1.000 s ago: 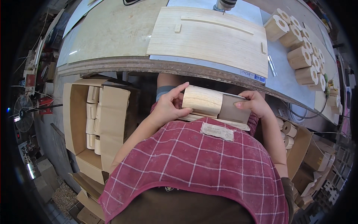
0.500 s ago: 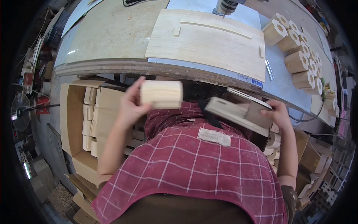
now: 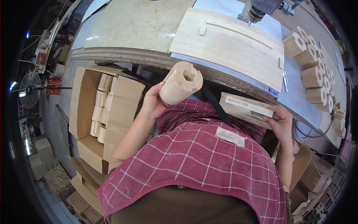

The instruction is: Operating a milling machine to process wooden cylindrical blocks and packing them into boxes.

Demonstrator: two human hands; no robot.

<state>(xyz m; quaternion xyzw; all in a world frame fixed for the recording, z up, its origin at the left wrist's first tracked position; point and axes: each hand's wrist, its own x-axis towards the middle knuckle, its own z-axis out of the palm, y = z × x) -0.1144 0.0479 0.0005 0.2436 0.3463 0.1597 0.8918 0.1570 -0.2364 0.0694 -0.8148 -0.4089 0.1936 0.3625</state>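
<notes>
My left hand (image 3: 154,101) is closed around the side of a pale wooden cylinder (image 3: 173,89), over the gap between bench and apron. The cylinder is tilted, its notched end with a central hole facing up. My right hand (image 3: 280,121) grips the right end of a flat wooden piece (image 3: 231,108) that has a narrow light strip with a slot (image 3: 248,107) along its top. My thumb and fingers pinch that end. The two held pieces are apart. Part of the flat piece lies behind the apron (image 3: 209,149) and a black strap (image 3: 216,106).
On the bench lies a thin wooden board (image 3: 227,44) with glued-on strips, below a drill chuck (image 3: 255,15). Several similar wooden cylinders (image 3: 315,76) are stacked at right. A cardboard box (image 3: 84,112) at left holds more cylinders. A fan (image 3: 30,89) stands farther left.
My left hand has turned the cylinder from lying sideways to showing its notched end. The flat piece in my right hand has been tilted, bringing its slotted strip into view. The whole view has shifted.
</notes>
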